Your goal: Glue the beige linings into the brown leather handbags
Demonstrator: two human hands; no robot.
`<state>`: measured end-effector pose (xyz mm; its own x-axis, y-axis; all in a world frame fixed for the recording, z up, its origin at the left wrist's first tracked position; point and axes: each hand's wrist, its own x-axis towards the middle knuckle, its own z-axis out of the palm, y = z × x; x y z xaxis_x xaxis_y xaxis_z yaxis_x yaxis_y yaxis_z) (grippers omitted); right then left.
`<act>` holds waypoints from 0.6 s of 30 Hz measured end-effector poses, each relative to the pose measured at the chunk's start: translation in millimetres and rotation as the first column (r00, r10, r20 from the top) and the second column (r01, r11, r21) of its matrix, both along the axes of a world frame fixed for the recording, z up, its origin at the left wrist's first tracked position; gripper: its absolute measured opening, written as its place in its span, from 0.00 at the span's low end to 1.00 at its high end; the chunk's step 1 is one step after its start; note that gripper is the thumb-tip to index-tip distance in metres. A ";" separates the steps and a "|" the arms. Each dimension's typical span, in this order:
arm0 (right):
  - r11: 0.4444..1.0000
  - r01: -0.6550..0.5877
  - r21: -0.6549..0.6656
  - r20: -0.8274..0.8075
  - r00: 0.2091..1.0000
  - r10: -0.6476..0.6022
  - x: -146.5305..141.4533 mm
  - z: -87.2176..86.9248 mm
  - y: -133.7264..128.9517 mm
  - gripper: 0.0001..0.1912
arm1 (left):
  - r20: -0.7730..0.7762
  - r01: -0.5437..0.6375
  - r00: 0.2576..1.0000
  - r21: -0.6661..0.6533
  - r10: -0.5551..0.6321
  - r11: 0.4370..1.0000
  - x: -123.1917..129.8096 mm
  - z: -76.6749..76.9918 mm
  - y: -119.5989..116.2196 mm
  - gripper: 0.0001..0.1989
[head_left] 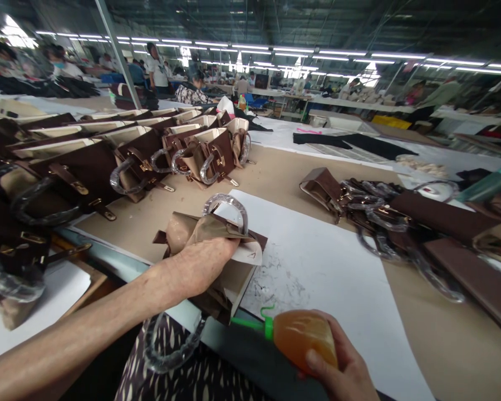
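Note:
A brown handbag (242, 273) with a beige lining lies tilted at the near table edge, its clear-wrapped handles (227, 201) sticking out above and below. My left hand (206, 264) grips the bag's opening, its fingertips hidden by the lining and a white flap (250, 250). In my right hand (342, 362) is a squeeze bottle (303, 338) of amber liquid, fingers wrapped round it. The bottle's thin green nozzle points left, close to the bag's lower side.
Rows of open brown handbags (79, 161) stand along the left. A white sheet (317, 267) with dark smudges covers part of the brown tabletop (438, 323). More bag parts (446, 217) with wrapped handles lie at right. Several people are farther back.

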<state>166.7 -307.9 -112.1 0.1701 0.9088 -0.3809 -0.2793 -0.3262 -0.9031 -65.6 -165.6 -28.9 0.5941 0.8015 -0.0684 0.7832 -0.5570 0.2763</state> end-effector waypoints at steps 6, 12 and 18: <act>0.990 0.070 0.123 0.179 0.980 -0.091 2.7 1.9 17.9 0.31 | 0.027 0.029 0.999 -0.035 -0.028 0.999 -3.6 4.9 5.3 0.17; 0.955 0.029 0.296 0.389 0.909 -0.148 -3.1 -6.8 47.0 0.28 | 0.013 0.033 0.999 -0.011 -0.033 0.999 -3.7 12.7 17.6 0.17; 0.870 -0.135 0.474 0.618 0.755 -0.220 11.1 9.4 59.6 0.17 | 0.060 0.060 0.996 -0.024 -0.059 0.998 -4.0 25.1 30.6 0.18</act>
<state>177.8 -248.3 -102.7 0.2505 0.9215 0.2968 0.4126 0.1757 -0.8938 -69.6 -135.0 -3.8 0.6442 0.7631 -0.0516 0.7308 -0.5942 0.3359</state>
